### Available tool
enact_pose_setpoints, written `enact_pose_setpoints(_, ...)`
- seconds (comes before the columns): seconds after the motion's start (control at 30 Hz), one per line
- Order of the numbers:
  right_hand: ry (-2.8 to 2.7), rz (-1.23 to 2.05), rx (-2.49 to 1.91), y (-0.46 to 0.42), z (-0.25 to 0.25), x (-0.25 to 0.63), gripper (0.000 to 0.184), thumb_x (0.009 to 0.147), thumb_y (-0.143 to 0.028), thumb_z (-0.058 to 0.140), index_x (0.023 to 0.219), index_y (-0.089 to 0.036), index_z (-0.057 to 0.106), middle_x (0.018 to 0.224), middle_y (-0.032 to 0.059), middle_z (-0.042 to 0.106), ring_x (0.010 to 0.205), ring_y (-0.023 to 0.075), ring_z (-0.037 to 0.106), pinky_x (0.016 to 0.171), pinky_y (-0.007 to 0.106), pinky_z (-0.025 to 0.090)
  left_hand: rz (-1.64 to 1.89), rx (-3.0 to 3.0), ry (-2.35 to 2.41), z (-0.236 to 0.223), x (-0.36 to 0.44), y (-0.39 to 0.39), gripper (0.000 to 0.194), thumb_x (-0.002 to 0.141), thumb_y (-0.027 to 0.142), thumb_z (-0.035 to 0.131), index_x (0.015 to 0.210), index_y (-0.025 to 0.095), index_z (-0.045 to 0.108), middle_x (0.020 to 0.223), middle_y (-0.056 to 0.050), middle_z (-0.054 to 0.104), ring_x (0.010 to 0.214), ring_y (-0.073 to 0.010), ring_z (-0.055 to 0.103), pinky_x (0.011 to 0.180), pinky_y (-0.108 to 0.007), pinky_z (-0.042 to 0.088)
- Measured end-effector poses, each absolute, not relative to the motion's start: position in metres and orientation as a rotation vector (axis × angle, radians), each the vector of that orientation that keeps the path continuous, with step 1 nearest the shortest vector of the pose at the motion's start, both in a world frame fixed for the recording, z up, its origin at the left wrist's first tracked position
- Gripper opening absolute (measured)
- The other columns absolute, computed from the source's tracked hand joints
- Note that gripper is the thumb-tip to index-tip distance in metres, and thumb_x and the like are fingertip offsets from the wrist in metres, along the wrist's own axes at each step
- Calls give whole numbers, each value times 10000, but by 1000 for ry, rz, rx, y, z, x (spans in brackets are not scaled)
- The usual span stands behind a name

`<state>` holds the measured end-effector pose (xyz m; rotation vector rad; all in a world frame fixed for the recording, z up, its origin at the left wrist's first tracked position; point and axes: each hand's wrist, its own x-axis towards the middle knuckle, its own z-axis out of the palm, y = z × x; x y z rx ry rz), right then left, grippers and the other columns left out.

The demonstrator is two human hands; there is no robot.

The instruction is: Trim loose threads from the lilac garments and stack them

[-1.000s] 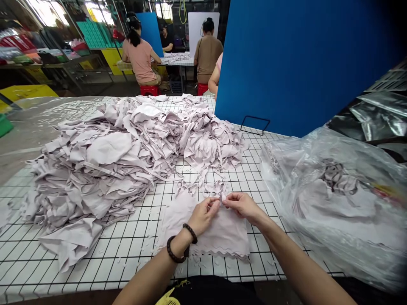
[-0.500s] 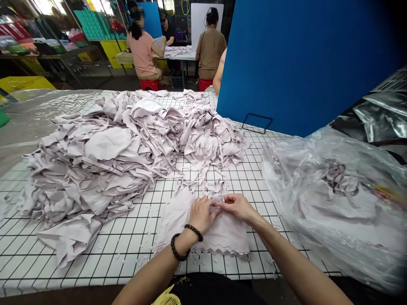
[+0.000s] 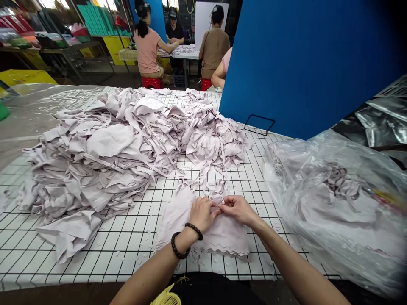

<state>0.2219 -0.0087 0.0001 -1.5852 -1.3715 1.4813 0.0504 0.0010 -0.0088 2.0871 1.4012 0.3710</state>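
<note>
A pale lilac-grey garment with a wavy scalloped hem lies flat on the table in front of me. Its gathered upper edge, with thin straps, points away from me. My left hand, a beaded bracelet on its wrist, rests on the cloth with thumb and fingers pinching near the top edge. Close against it, my right hand pinches the same edge, a small bit of fabric showing at its fingertips. What exactly lies between the fingers is too small to make out. Small pale scraps are scattered beside the garment.
A large heap of similar garments covers the left and far middle of the grid-patterned table. At right lies a clear plastic bag with garments inside. A blue panel stands behind it. Several people sit beyond.
My hands stay pinched at the garment's upper edge with hardly any movement. The view has shifted slightly. In the background, a person in pink has reached an arm forward over the other table.
</note>
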Motion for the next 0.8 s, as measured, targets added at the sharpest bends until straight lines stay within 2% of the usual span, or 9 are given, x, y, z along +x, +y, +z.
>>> enact_pose_setpoints(0.2, -1423, 1483, -1579, -9, 2, 221, 287, 713, -435, 641, 690, -154, 589, 603, -33, 504, 533, 80, 399, 476, 201, 295, 359, 2095, 1391, -10, 50, 2, 256, 840, 434, 535, 854, 221, 675, 895, -48, 612, 907, -225, 497, 765, -336, 364)
enact_pose_setpoints(0.33, -1513, 1433, -1611, -9, 4, 222, 278, 722, -425, 620, 658, -162, 558, 562, -41, 453, 510, 83, 371, 453, 208, 276, 326, 2074, 1405, -8, 50, 2, 226, 820, 415, 567, 869, 224, 679, 912, -45, 614, 923, -224, 502, 772, -334, 366)
enact_pose_setpoints(0.5, -1911, 1113, -1623, -6, 17, 219, 134, 717, -253, 561, 610, -178, 529, 600, -17, 493, 566, 108, 435, 513, 218, 328, 344, 2068, 1382, -6, 49, 2, 209, 819, 405, 569, 866, 235, 681, 912, -34, 626, 919, -221, 505, 770, -327, 361)
enact_pose_setpoints(0.63, -2210, 895, -1586, 0, 32, 217, 144, 650, -135, 521, 537, -177, 442, 584, -18, 493, 551, 98, 420, 523, 224, 297, 371, 2057, 1356, -7, 49, 2, 245, 849, 424, 520, 828, 249, 690, 884, -29, 633, 900, -217, 505, 760, -323, 348)
enact_pose_setpoints(0.73, -2265, 944, -1589, 8, 38, 220, 185, 619, -136, 536, 508, -177, 395, 538, -32, 456, 521, 88, 387, 495, 223, 266, 377, 2050, 1350, -7, 49, 2, 295, 872, 436, 472, 820, 250, 694, 883, -35, 632, 891, -217, 503, 753, -326, 344)
enact_pose_setpoints(0.8, -2210, 1117, -1599, 13, 37, 223, 207, 618, -160, 562, 505, -180, 391, 504, -46, 425, 496, 80, 368, 462, 214, 250, 380, 2060, 1350, -8, 48, 2, 304, 876, 438, 464, 820, 247, 693, 883, -38, 631, 886, -219, 499, 751, -330, 345)
